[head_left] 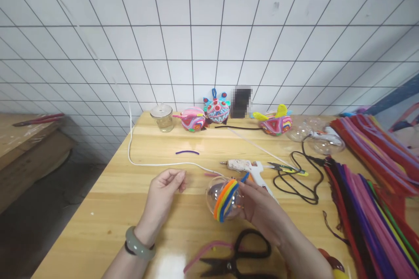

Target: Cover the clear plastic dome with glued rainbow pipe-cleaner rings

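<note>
My right hand (pixel 262 202) is closed around a clear plastic ball (pixel 212 200). Curved orange, yellow and blue pipe cleaner strips (pixel 225 200) run side by side across the ball. To its left, my left hand (pixel 166 187) is raised with thumb and fingers pinched together; whatever they hold, if anything, is too small to see. Behind the ball lies a white hot glue gun (pixel 244 165). Black-handled scissors (pixel 253 250) and a pink pipe cleaner (pixel 209 248) rest in front. A short purple pipe cleaner piece (pixel 187 153) lies farther back.
Pipe cleaner bundles (pixel 363 209) cover the right side. Decorated balls (pixel 218 109), a lidded glass cup (pixel 162 117) and a blurred-out dark object (pixel 241 102) stand by the tiled wall. More clear balls (pixel 325 141), a black cord (pixel 296 192) and a white cable (pixel 163 165) are around.
</note>
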### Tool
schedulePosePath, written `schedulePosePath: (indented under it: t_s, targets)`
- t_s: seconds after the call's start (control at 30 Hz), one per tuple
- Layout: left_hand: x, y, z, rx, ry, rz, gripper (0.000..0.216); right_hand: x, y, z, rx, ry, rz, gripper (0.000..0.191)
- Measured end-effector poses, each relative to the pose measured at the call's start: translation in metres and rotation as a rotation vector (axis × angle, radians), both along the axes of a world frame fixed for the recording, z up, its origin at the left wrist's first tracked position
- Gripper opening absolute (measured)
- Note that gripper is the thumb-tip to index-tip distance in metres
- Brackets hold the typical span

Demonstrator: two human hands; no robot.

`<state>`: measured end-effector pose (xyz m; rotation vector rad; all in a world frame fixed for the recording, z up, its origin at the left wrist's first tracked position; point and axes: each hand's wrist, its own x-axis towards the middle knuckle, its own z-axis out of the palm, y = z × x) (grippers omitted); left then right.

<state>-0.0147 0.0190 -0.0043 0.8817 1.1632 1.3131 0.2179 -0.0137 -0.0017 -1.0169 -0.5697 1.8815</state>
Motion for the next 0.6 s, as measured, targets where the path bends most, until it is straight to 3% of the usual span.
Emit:
schedulePosePath:
  t_s: [0.17, 0.3, 0.43, 0.6]
  targets:
    - [0.003, -0.003, 0.000, -0.003, 0.053, -0.001, 0.025, -0.001, -0.001, -0.004, 0.004, 0.020, 0.026, 0.020]
    - [0.005, -0.004, 0.003, 0.000, 0.076, -0.018, 0.023, -0.001, 0.000, -0.006, -0.007, 0.023, 0.049, 0.031]
    - [0.006, -0.005, 0.007, 0.009, 0.090, -0.063, 0.020, -0.003, 0.001, 0.000, -0.034, 0.052, 0.093, 0.041]
    - [0.008, -0.008, 0.010, 0.036, 0.099, -0.140, 0.021, -0.005, 0.000, 0.008, -0.050, 0.047, 0.091, 0.038]
